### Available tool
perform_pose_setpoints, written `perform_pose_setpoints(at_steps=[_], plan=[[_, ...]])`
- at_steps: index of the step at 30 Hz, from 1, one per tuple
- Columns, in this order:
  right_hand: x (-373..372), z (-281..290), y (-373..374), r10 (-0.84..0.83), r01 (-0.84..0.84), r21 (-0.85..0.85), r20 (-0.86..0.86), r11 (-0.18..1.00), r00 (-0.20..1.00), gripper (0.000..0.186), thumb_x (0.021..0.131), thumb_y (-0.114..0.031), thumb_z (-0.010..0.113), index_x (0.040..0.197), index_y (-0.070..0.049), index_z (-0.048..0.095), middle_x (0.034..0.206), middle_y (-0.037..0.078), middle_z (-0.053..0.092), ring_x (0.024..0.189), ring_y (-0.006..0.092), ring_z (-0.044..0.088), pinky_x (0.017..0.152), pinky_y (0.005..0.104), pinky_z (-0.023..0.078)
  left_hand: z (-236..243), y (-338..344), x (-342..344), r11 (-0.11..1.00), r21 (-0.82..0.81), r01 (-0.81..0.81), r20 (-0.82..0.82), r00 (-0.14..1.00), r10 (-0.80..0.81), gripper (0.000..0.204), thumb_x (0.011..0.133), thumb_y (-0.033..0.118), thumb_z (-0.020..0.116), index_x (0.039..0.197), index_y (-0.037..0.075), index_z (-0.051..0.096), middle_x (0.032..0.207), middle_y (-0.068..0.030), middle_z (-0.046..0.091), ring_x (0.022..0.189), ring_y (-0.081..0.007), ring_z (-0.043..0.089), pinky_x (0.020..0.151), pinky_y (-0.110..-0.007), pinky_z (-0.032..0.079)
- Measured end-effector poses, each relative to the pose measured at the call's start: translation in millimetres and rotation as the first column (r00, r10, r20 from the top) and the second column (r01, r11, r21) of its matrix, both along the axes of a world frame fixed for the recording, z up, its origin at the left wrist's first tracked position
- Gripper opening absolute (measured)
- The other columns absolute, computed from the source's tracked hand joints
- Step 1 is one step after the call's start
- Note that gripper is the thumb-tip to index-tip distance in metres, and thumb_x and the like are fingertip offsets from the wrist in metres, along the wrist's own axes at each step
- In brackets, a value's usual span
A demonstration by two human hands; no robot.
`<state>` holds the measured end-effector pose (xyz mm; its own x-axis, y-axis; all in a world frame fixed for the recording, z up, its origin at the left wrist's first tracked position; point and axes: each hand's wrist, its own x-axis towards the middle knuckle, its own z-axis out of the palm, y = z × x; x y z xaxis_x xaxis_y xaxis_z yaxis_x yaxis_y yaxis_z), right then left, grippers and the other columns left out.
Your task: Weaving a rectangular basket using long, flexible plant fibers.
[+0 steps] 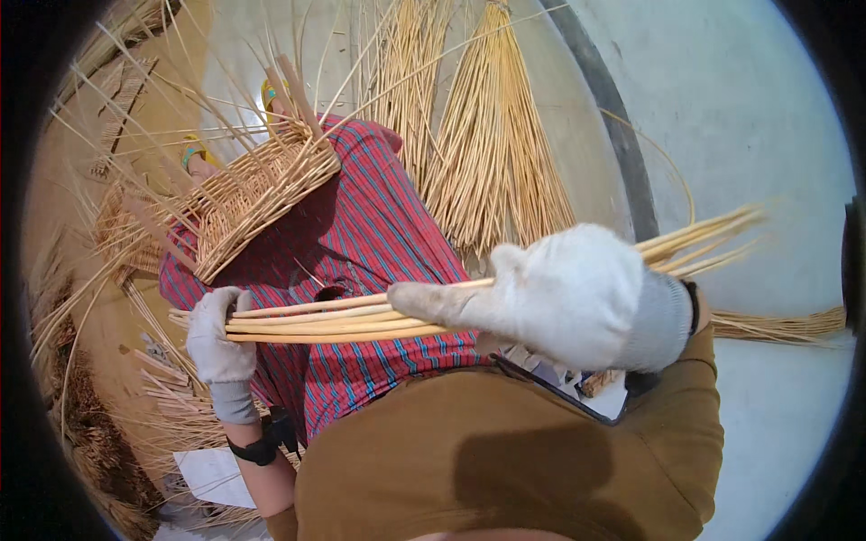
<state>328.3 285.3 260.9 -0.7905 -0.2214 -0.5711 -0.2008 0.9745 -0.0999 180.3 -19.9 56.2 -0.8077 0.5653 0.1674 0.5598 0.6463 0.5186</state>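
Smooth floor below slender, round canes in knit-gloved hands

The bundle of rods is a handful of slender, smooth, pale yellow-tan wicker lengths, gripped near one end by the gloved left hand and farther along by the gloved right hand, raised clear between them. In the stretch between the two gloves the rods run side by side, nearly straight and roughly parallel, with narrow gaps showing; several blunt ends sit almost level at the left glove's inner edge, while thinner ones poke past its outer edge. Beyond the right glove's far edge the bundle slants outward from the body, its blurred tips spreading into a loose fan.
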Motion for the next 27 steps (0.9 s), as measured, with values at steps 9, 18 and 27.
perform_pose_setpoints(at_steps=[9, 18, 27], plan=[[8.1, 78.6, -1.3, -0.096, 0.094, -0.034, -0.056, 0.995, 0.994, 0.064, 0.092, -0.028, 0.058, 0.150, -0.042, 0.037, 0.069, 0.009, 0.058, 0.054, 0.0229, 0.061, 0.044, 0.0369, 0.046, 55.5, 42.8, 12.8, 0.959, 0.279, -0.043, 0.096, 0.995, 0.017, 0.018, 0.082, 0.005, 0.068, 0.100, 0.005, 0.070, 0.087, -0.0065, 0.066, 0.080, -0.0196, 0.063, 0.077, -0.032, 0.048], [10.6, 125.3, 15.2, -0.057, 0.051, -0.044, -0.147, 0.998, 0.988, 0.054, 0.093, -0.032, 0.059, 0.145, -0.033, 0.047, 0.077, 0.010, 0.068, 0.065, 0.0279, 0.069, 0.054, 0.0413, 0.053, 108.9, 36.8, -9.6, 0.983, 0.129, 0.129, -0.032, 0.992, -0.126, 0.017, 0.086, 0.011, 0.070, 0.102, 0.006, 0.066, 0.078, -0.0135, 0.064, 0.071, -0.0278, 0.064, 0.068, -0.037, 0.050], [-49.4, -275.2, -30.6, 0.089, -0.098, -0.618, -0.044, 0.780, 0.995, 0.050, 0.097, -0.051, 0.052, 0.143, -0.033, 0.050, 0.099, 0.014, 0.069, 0.084, 0.0348, 0.068, 0.068, 0.0465, 0.055, -47.4, -125.3, 55.1, 0.842, -0.509, -0.178, 0.082, 0.964, 0.254, 0.039, 0.070, 0.004, 0.071, 0.107, 0.011, 0.067, 0.090, -0.0160, 0.069, 0.088, -0.0379, 0.066, 0.078, -0.045, 0.051]])
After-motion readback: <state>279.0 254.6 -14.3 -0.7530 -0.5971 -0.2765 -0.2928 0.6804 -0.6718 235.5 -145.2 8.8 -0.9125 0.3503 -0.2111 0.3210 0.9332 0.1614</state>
